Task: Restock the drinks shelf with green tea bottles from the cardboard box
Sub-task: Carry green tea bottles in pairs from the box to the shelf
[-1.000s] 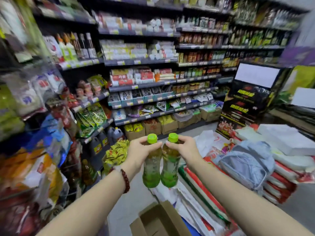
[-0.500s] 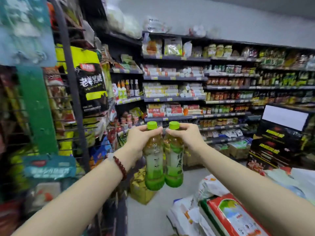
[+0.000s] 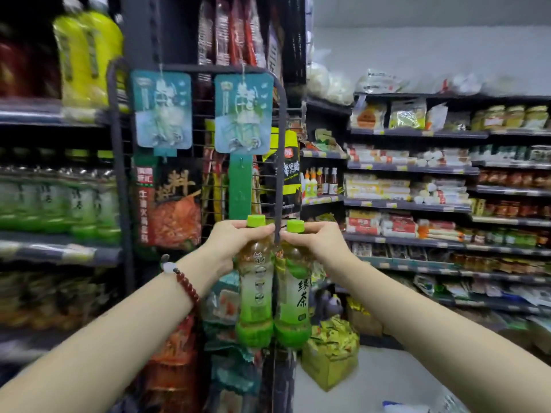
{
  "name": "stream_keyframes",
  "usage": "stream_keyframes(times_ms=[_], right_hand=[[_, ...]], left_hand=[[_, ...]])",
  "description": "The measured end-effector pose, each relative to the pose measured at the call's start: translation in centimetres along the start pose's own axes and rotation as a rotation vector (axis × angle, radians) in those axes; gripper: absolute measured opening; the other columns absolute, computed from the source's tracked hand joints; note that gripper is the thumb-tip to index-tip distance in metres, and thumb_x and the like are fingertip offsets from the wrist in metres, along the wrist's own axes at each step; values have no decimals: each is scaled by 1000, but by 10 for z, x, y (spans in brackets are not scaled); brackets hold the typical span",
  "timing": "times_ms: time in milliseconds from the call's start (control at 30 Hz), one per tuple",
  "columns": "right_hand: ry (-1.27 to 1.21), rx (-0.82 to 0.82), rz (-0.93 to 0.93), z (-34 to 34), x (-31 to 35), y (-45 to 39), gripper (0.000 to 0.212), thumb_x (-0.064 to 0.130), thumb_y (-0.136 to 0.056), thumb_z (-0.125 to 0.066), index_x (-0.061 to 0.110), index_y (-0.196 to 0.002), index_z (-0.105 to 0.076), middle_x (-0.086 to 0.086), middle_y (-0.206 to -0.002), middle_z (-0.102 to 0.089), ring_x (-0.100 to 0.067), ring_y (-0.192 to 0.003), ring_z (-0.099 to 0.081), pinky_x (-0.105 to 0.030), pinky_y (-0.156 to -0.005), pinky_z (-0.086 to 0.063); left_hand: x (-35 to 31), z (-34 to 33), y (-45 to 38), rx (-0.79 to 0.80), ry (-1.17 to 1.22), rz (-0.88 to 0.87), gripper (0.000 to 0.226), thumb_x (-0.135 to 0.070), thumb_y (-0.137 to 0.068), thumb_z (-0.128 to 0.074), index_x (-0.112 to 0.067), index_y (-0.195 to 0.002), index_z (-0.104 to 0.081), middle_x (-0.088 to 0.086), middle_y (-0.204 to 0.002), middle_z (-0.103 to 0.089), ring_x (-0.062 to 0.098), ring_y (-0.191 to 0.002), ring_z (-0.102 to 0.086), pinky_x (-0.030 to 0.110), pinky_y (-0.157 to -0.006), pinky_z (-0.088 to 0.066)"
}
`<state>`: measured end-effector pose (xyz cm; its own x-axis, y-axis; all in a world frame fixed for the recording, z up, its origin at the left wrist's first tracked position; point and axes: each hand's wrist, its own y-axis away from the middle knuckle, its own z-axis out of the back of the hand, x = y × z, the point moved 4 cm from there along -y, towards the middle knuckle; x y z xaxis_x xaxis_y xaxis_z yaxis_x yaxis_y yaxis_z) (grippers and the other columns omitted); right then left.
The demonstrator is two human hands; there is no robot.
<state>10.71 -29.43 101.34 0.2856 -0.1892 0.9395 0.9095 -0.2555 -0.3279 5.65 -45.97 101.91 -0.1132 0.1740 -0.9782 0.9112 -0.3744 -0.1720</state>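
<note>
I hold two green tea bottles upright by their necks, side by side and touching. My left hand [image 3: 231,241] grips the left bottle [image 3: 255,296] just under its green cap. The right bottle [image 3: 293,299], with a green label, hangs from my right hand [image 3: 317,244]. Both are in front of a wire end rack. At the far left, the drinks shelf [image 3: 59,250] carries a row of blurred green tea bottles [image 3: 59,204]. The cardboard box is out of view.
A wire rack [image 3: 277,162] with hanging snack packs and teal cards [image 3: 162,110] stands right behind the bottles. Yellow-green large bottles [image 3: 86,58] sit on the upper left shelf. Grocery shelves [image 3: 417,204] fill the right; a yellow packet box [image 3: 331,353] sits on the floor.
The view has swung left and up, bringing the drinks shelf and the wire rack into view. Both hands still hold the bottles together, now raised in front of the rack.
</note>
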Motion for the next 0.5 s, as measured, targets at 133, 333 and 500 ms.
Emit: stream_keyframes(times_ms=[133,333,500], right_hand=[[14,40,26,-64,10,-11,36,25,-64,-88,5,-92,-78,-10,-87,-78,-18,-73,-72,-28,-70,-57],[33,18,58,-165,29,-31,35,31,-61,-89,10,-88,-79,-9,-87,-78,-16,-72,-68,-33,-75,-54],[-2,22,57,-241,42,-44,34,28,-64,-88,10,-90,-79,-9,-87,-78,-22,-80,-75,-34,-72,-59]], left_hand=[[-21,65,5,-55,-39,-21,13,-9,-66,-82,-9,-74,-73,4,-58,-73,12,-47,-68,18,-40,-49],[-49,168,2,-54,-51,10,20,-9,-63,-83,-7,-80,-74,9,-65,-75,18,-53,-70,25,-44,-53],[-64,243,0,-60,-64,31,15,-9,-67,-80,-8,-79,-72,6,-64,-75,16,-52,-70,23,-42,-52]])
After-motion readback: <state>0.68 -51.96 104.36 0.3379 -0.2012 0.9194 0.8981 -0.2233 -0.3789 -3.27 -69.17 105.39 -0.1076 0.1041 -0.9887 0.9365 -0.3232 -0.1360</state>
